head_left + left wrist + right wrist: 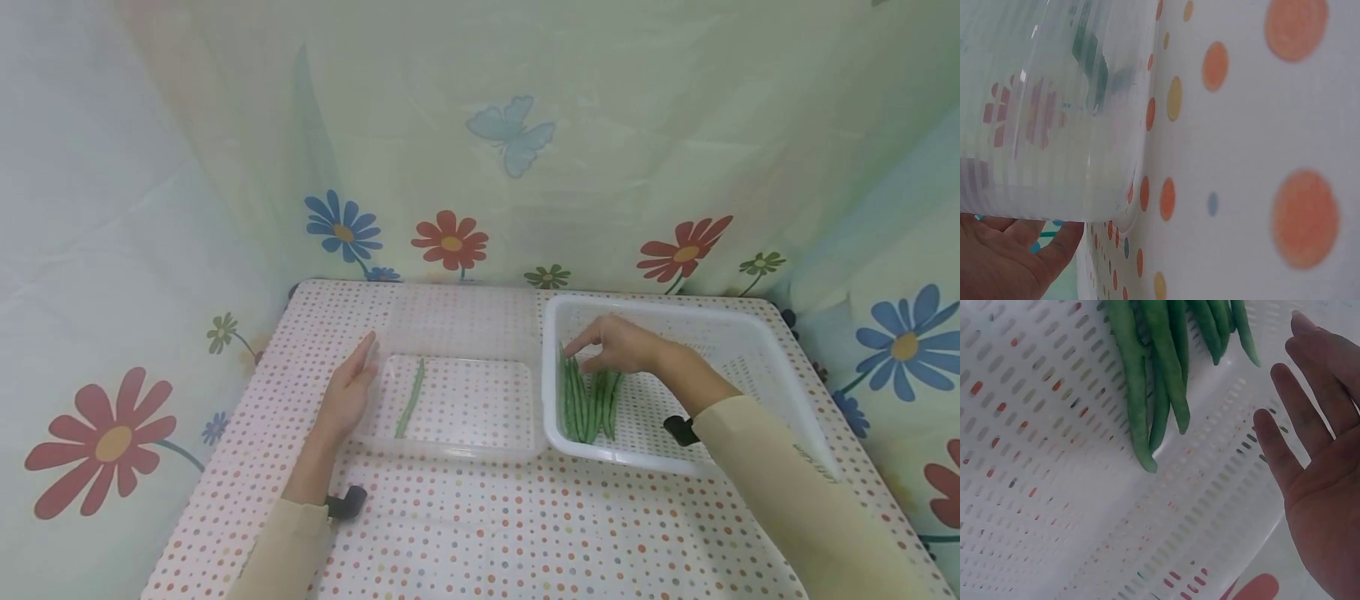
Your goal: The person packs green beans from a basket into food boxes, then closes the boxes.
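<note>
My left hand [347, 392] is at the left wall of a clear plastic container [480, 454], fingers extended along its side. In the left wrist view its fingers [1063, 247] reach right at the container's wall. One green bean [409, 400] lies inside the container, slanting near its left end. Over a white perforated basket [660, 461], my right hand [622, 343] reaches down with thumb and index finger apart, close above a bunch of green beans [592, 408]. The right wrist view shows its fingers [1300, 409] fairly straight beside the green beans [1163, 362], with nothing in the palm.
The container's translucent lid [465, 321] stands folded back behind it. Container and basket sit side by side on a dotted tablecloth [480, 533]. Flower-printed sheeting [585, 208] hangs behind the table and at both sides.
</note>
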Tool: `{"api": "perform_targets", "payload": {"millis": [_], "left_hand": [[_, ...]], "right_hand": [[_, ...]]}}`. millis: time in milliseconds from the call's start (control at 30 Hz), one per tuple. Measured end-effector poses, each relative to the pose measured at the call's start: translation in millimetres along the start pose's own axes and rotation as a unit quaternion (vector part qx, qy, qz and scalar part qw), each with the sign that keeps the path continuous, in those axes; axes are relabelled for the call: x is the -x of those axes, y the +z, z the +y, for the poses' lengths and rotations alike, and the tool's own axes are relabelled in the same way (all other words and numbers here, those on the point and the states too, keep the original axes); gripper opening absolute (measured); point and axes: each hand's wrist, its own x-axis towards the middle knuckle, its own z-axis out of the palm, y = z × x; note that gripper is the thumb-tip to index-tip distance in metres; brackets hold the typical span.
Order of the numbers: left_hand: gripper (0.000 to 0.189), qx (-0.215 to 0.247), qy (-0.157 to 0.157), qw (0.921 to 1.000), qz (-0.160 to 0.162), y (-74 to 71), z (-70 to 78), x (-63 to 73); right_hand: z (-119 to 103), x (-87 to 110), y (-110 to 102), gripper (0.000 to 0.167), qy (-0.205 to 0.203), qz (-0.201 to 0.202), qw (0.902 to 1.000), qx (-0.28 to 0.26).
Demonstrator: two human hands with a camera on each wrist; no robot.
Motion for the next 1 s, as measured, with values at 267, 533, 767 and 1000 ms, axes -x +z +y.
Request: {"api": "perform_targets", "payload": {"millis": [267,533,767,1000], "left_hand": [[0.055,-0.004,0.007,1.0000,-0.001,0.0,-1.4,-1.0],[0.055,-0.012,-0.001,0.9999,0.002,-0.7,-0.3,-0.2],[0.054,-0.012,-0.006,0.9999,-0.002,0.1,-0.9,-0.2],[0.055,-0.011,-0.002,0.9999,0.001,0.2,-0.1,-0.2]], "right_hand": [[0,-3.3,12,0.034,-0.037,-0.055,0.9974,0.028],[0,-8.0,22,0.037,-0.047,-0.067,0.9935,0.080],[2,-13.7,28,0.033,-0.071,-0.080,0.9887,0.105],[0,-11.7,28,0.028,-0.061,-0.076,0.9884,0.117]]}}
